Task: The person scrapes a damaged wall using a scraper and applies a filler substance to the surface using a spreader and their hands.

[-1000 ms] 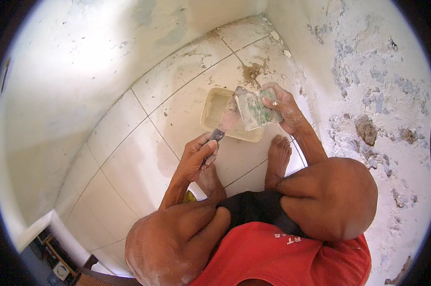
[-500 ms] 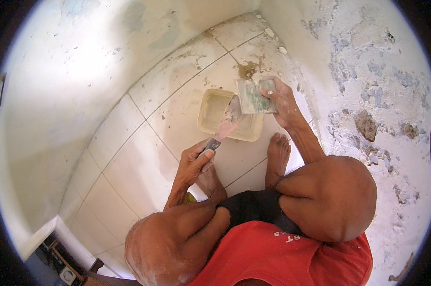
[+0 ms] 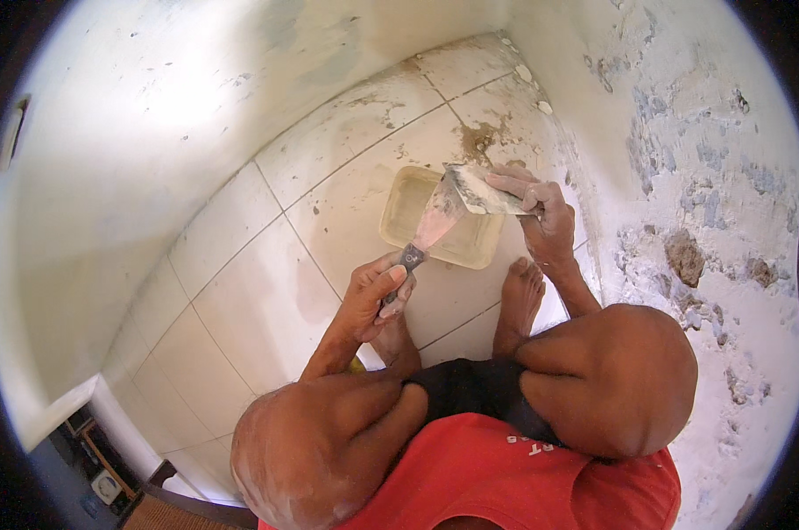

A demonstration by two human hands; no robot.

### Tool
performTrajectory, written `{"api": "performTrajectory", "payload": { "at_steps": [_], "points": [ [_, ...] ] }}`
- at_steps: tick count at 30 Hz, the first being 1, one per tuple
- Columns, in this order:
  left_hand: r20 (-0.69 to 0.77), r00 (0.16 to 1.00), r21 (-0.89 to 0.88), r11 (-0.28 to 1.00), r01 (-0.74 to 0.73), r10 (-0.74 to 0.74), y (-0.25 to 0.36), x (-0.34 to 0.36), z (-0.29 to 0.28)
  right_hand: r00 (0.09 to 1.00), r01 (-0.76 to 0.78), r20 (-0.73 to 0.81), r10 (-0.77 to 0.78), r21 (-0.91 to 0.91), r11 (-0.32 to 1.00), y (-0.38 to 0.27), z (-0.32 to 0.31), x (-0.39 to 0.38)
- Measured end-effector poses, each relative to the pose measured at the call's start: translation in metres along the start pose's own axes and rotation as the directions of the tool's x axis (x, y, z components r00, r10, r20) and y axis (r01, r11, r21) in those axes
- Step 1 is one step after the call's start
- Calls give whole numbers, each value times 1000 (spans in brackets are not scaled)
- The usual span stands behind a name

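My left hand (image 3: 379,296) is wrapped round the dark handle of a putty knife (image 3: 436,220), whose broad blade points up and away. Its blade tip meets the edge of a flat, square plate (image 3: 492,196) smeared white, grey and dark. My right hand (image 3: 545,212) grips this plate from the right, with its fingers over the upper face. Both tools are above a shallow cream plastic tub (image 3: 401,205) on the floor, partly hiding it. What lies in the tub is pale and hard to make out.
Pale floor tiles (image 3: 240,283) carry brown dirt (image 3: 479,140) and crumbs beyond the tub. Close by on the right is a peeling, pitted wall (image 3: 682,256); a smoother wall (image 3: 134,177) stands on the left. My bare foot (image 3: 519,300) is just below the tub. Dark furniture (image 3: 90,459) is at lower left.
The plate in my right hand has tilted, from facing up to slanting, and my fingers now lie across it. The knife blade stays against its edge. The view has shifted slightly.
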State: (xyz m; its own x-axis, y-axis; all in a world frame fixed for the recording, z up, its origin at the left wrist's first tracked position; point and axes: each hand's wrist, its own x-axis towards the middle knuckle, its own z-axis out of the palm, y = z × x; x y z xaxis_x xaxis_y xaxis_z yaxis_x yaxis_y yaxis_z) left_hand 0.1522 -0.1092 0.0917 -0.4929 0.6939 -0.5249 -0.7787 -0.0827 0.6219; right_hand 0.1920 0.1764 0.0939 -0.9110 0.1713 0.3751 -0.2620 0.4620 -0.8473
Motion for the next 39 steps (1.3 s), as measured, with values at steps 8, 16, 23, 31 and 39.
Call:
{"api": "performTrajectory", "payload": {
  "at_steps": [8, 16, 23, 31, 39],
  "points": [
    [-9, 996, 32, 996, -88, 88, -4, -9, 9, 973, 217, 9, -230, -376, 901, 16, -15, 6],
    [-68, 994, 86, 993, -85, 91, 6, -14, 11, 947, -92, -321, -22, -335, 938, 3, -22, 1],
    [-115, 990, 110, 991, -73, 86, 19, 1, 20, 847, 516, 145, -511, -453, 727, -38, -21, 3],
    [-89, 992, 246, 967, -68, 93, 24, 7, 38, 861, 508, 284, -423, -533, 677, -23, -1, 8],
    [-155, 984, 420, 907, -10, 83, 13, 3, 22, 887, 419, 99, -451, -584, 695, 0, 0, 33]
  ]
}}
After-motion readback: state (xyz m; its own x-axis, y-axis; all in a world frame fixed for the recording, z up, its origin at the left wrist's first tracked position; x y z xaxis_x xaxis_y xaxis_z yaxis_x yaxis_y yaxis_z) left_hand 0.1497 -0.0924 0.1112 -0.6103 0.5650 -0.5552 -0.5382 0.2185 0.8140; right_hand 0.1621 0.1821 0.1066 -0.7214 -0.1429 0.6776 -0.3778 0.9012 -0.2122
